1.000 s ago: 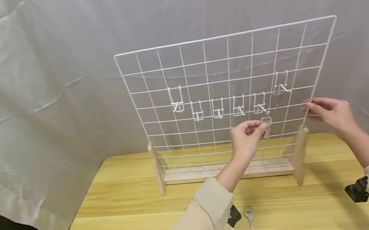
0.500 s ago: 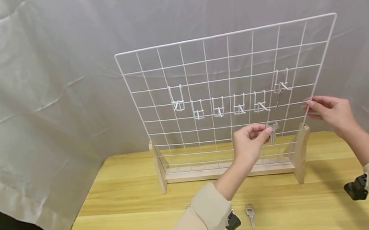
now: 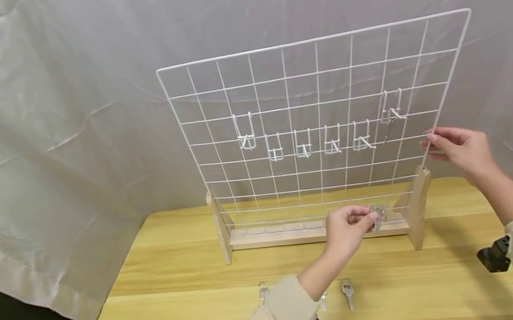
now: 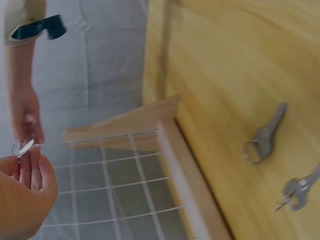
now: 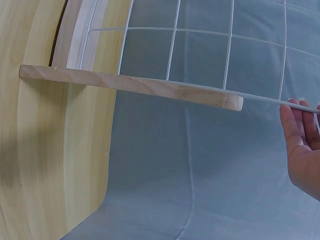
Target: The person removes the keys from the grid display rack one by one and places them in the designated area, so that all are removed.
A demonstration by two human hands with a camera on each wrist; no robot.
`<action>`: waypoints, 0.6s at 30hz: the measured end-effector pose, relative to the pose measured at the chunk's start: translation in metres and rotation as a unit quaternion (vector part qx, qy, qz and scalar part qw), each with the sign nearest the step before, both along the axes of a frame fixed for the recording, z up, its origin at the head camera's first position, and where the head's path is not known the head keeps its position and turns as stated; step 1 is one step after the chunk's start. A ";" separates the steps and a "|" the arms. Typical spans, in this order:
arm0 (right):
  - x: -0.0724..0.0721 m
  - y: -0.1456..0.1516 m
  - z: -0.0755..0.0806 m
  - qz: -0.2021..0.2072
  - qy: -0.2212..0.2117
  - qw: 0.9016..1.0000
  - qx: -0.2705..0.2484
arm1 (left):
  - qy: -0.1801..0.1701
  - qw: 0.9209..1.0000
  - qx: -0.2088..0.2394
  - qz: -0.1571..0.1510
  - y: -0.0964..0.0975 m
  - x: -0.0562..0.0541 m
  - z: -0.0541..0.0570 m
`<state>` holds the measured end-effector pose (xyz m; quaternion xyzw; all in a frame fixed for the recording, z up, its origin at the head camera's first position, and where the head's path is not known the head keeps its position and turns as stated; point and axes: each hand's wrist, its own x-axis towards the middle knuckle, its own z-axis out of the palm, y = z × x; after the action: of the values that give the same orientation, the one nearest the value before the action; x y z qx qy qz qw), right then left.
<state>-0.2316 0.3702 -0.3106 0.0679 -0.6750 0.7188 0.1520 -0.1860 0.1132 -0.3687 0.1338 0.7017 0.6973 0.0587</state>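
My left hand (image 3: 346, 228) pinches a key (image 3: 377, 217) with a ring between thumb and fingers, in front of the lower right part of a white wire grid (image 3: 312, 39). In the left wrist view, that key (image 4: 26, 148) and its ring stick up from the fingertips. My right hand (image 3: 466, 150) grips the grid's right edge wire, also seen in the right wrist view with the hand (image 5: 305, 145) at the frame edge. Several white hooks (image 3: 333, 146) hang on the grid. A small thin item (image 3: 386, 132) dangles from the upper right hook.
On the wooden table (image 3: 169, 305) lie more keys: one key (image 3: 348, 293) right of my left sleeve, another (image 3: 263, 290) left of it, and a third (image 3: 324, 300) partly hidden. Wooden feet (image 3: 419, 209) support the grid. A grey curtain (image 3: 73, 100) hangs behind.
My left hand has moved down, away from the lower right hook, with the key in its fingers. The right hand stays on the grid's edge. More of the keys on the table now shows.
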 end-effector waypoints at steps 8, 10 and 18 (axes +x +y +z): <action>-0.002 -0.002 0.000 0.009 0.003 1.000 -0.007 | -0.010 1.000 -0.008 -0.009 -0.006 0.008 -0.035; -0.002 -0.003 -0.001 0.010 0.006 1.000 -0.006 | -0.019 1.000 -0.007 -0.006 -0.007 0.011 -0.045; 0.000 -0.002 -0.001 0.008 0.009 1.000 -0.007 | -0.070 0.997 0.018 0.013 -0.003 0.022 -0.081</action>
<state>-0.2320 0.3687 -0.3111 0.0785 -0.6678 0.7241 0.1533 -0.1639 0.1097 -0.4493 0.0768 0.6850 0.7181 0.0962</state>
